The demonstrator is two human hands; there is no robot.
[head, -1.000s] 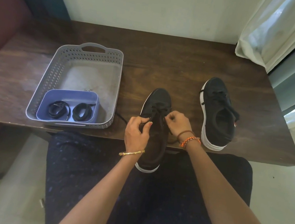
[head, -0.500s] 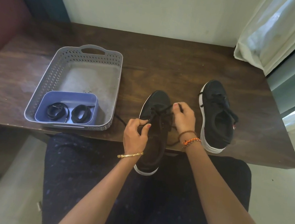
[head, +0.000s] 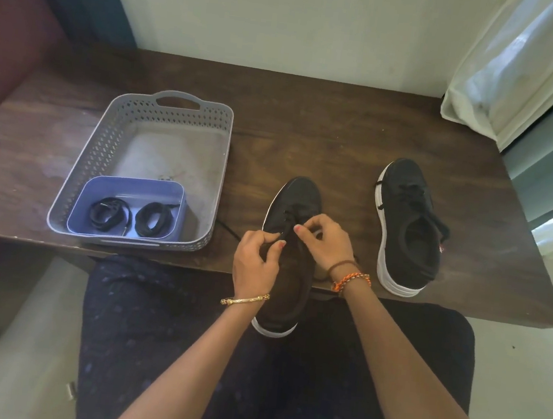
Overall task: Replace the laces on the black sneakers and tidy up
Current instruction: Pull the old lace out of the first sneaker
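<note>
head view: left hand and right hand pinch the lace on the sneaker overhanging the tabletop's near edge; a hard tug could tip it off

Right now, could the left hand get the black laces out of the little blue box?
Probably yes. The blue box sits open-topped in the grey basket, to the left of the left hand, with nothing between. The coiled laces lie uncovered, but the hand would first have to let go of the lace on the near sneaker.

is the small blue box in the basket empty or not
Not empty: the blue box inside the grey basket holds two coiled black laces.
</note>
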